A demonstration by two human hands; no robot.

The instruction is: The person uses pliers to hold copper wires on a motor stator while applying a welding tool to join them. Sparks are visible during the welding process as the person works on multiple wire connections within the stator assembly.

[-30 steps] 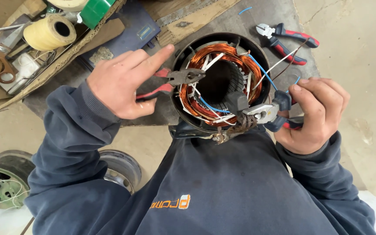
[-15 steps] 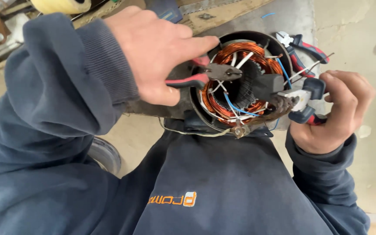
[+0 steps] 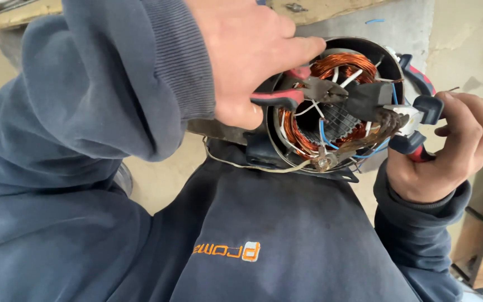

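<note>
Since the earlier frame the left hand (image 3: 247,53) has risen and moved closer to the camera, so its dark blue sleeve (image 3: 113,84) now fills the upper left of the view, and the motor stator (image 3: 334,106) has shifted toward the right.

The stator is a round, dark metal shell, open toward the camera. Inside, glossy copper windings (image 3: 294,131) curve around a grooved, dark steel core (image 3: 339,120). Thin white and blue wires (image 3: 322,131) cross the opening, and a frayed bundle of brownish strands (image 3: 384,124) hangs over the right rim. The stator rests against the person's lap, just above a navy sweatshirt (image 3: 264,235) with a small orange logo.

The left hand comes in from the top, palm down, its grip closed around the red handles of small needle-nose pliers (image 3: 308,89). The pliers' dark metal tips point right, into the winding, and appear pressed together at a white wire.

The right hand (image 3: 448,148) comes up from the lower right, wrist bent, fingers curled. Its grip is clamped on a second pair of pliers (image 3: 417,120) with red and dark blue handles; the silvery head meets the frayed bundle at the stator's right edge. Whether those tips are apart or together cannot be told.

Behind the stator lies a grey, rough counter (image 3: 409,28) with a strip of pale wood (image 3: 331,8) along its top.
</note>
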